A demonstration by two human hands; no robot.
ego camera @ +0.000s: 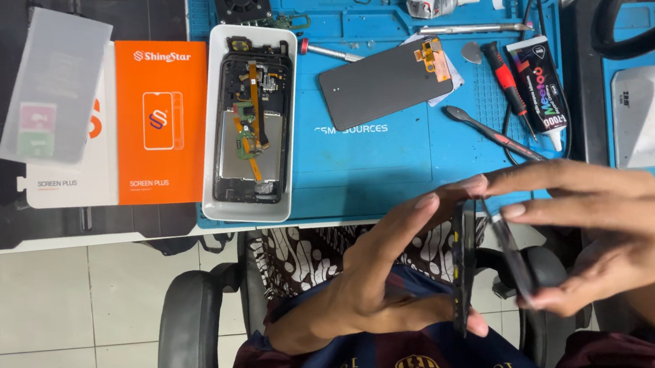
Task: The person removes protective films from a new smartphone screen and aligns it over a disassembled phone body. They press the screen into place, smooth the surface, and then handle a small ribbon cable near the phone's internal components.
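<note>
The left hand (385,269) is closed on a thin dark phone frame (463,267), which is held on edge, with the fingertips at its upper end and the thumb under its lower end. The right hand (604,236) is closed on a second thin dark panel (511,259), pinched between fingers and thumb and seen edge-on just beside the frame. The two parts are kept close together between the hands, above the lap; whether they touch at the lower end cannot be told, because the view there is blurred.

Both parts are judged to be light, thin and stiff, but fragile; the panel is probably glass-faced and slippery. They should be taken by the long edges only, not by the flat faces, and not bent.

Beyond the hands, on the blue work mat (388,164), an opened phone in a white tray (248,120) is placed ahead of the left hand, and a dark back cover (382,82) lies straight ahead. A black glue tube (539,85) and a red-handled screwdriver (502,69) are seen ahead of the right hand.
</note>
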